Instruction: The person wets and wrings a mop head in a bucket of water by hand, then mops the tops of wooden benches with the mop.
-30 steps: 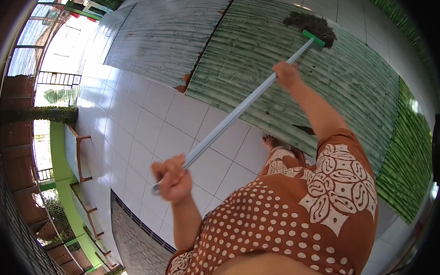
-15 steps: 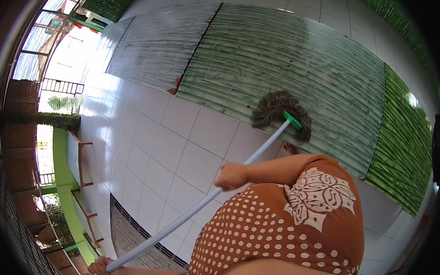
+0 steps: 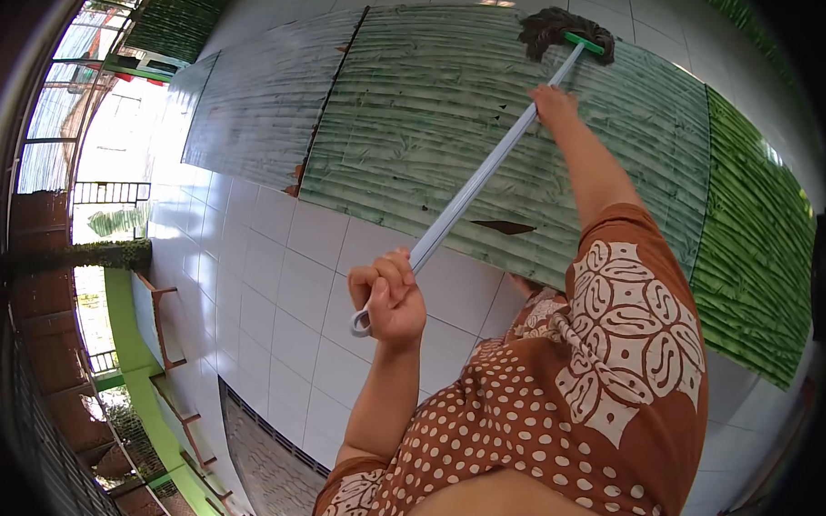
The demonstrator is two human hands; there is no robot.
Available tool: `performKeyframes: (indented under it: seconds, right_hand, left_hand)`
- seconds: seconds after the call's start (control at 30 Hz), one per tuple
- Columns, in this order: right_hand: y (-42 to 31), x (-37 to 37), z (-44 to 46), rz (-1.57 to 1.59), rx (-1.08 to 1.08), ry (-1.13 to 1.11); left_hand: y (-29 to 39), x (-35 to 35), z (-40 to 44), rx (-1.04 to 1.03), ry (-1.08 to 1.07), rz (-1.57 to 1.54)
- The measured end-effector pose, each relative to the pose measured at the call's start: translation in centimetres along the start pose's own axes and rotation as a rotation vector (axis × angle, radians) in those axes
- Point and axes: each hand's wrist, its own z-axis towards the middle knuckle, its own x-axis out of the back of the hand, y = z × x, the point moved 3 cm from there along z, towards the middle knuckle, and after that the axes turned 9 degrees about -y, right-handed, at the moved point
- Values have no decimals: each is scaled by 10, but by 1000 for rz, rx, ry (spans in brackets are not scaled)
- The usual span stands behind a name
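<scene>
A string mop with a dark grey head (image 3: 553, 31) rests at the far edge of the green bamboo-patterned mat (image 3: 418, 122). A green clamp (image 3: 584, 44) joins the head to a long pale-blue handle (image 3: 475, 183). My right hand (image 3: 555, 106), arm stretched forward, is closed around the handle a little below the head. Near the handle's looped end, my left hand (image 3: 389, 298) is closed around it too, in front of my body. The handle slants from lower left to upper right over the mat.
White floor tiles (image 3: 285, 281) border the mat on the near side. The mat has a dark tear (image 3: 505, 227) and a dark seam. A brighter green panel (image 3: 751, 215) stretches along the right. Low benches (image 3: 152, 317) line the left, by a green wall and a bright opening.
The mop head has moved away from me, from the mat's near edge to its far edge. My right arm has stretched out; my left hand has come up and inward with the handle's end.
</scene>
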Motion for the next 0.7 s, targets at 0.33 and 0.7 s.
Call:
performKeyframes:
  seconds: [0.33, 0.7]
  right_hand:
    - [-189, 57, -331, 316, 784, -195]
    - [-146, 58, -405, 618, 1287, -259]
  left_hand:
    - [323, 91, -203, -38, 227, 37]
    - [375, 0, -247, -320, 217, 69]
